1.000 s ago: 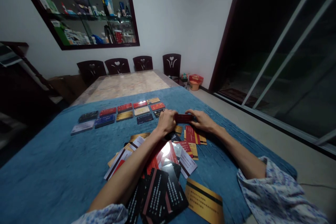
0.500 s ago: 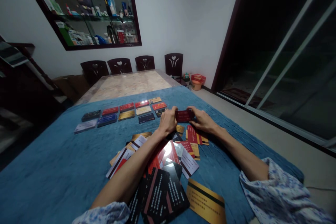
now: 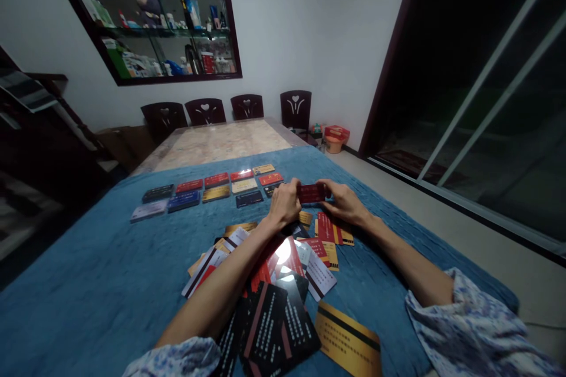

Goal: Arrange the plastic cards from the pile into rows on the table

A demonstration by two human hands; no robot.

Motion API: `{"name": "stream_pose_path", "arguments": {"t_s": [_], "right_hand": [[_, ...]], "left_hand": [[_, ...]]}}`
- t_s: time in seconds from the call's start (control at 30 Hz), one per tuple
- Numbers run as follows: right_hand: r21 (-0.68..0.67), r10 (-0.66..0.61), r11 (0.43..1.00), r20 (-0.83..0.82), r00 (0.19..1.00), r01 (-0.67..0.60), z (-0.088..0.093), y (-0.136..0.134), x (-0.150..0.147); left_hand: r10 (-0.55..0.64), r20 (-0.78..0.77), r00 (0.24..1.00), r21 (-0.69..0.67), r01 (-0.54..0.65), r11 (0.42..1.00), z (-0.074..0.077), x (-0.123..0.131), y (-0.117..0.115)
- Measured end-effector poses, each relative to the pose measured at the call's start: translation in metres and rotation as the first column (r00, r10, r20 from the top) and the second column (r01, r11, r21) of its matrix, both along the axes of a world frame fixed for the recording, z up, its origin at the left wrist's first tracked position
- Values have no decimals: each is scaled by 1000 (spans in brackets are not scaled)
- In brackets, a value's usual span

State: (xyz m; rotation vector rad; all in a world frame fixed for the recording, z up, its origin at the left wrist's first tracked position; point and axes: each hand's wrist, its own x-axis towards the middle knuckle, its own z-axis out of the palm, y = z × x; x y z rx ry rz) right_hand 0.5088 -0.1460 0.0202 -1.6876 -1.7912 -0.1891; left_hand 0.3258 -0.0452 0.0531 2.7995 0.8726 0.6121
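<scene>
1. Item in hand: one red card (image 3: 311, 193). It is held clear of the surface (image 3: 88, 283), above the far edge of the loose heap and just right of the laid-out rows.
2. Left hand (image 3: 285, 203): we see it pinching the card's left end.
3. Right hand (image 3: 345, 203): it is closed on the card's right end.
4. Done, as we judge: the rows of cards (image 3: 216, 193) lie flat and side by side on the far part of the blue cloth, none overlapping.
5. Left, as we judge: the heap of cards (image 3: 283, 318) lies jumbled and overlapping between the forearms. A gold card (image 3: 349, 339) lies at its near right edge.
6. Estimate: we put the laying-out well begun, yet the heap looks the larger share.
</scene>
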Motion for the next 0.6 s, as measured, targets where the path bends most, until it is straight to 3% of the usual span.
{"name": "stream_pose_path", "arguments": {"t_s": [0.3,0.6], "right_hand": [[89,-37,996,133,990,25,-5,2,6],[81,-24,997,204,979,8,-9,4,11]], "left_hand": [[-31,-103,994,61,38,997,2,0,-2],[-46,-202,978,124,72,990,6,-4,-2]]}}
